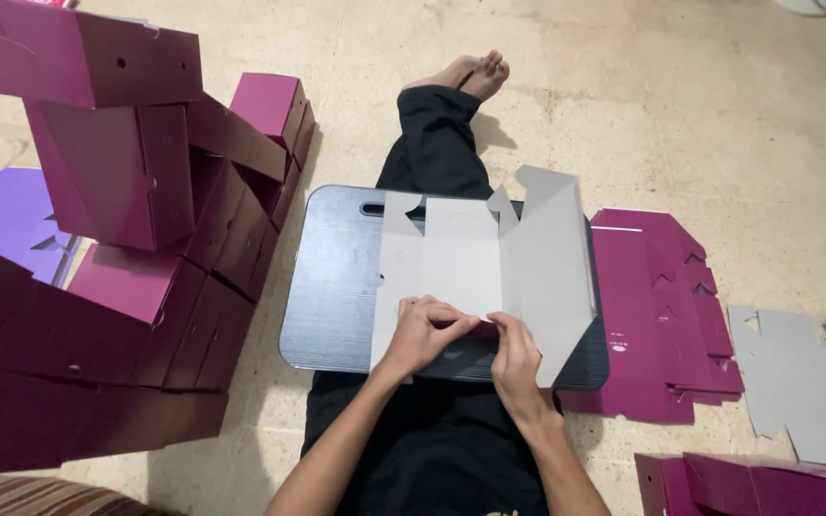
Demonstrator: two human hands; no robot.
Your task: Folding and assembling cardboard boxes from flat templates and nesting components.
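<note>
1. The unfolded carton blank (475, 258) was matt grey cardboard on its inner face.
2. The lap board (336, 287) under it looked like dark wood-grain laminate with a slight sheen.
3. The stacked boxes (126, 191) at left were smooth magenta card, faintly glossy.
4. The floor (700, 115) was rough, mottled beige concrete.
5. The trousers (437, 143) were matt black cloth.

Both hands, left hand (424, 330) and right hand (513, 358), pinch the near edge of a grey cardboard sheet (475, 258) on a black tray (332, 287).
</note>
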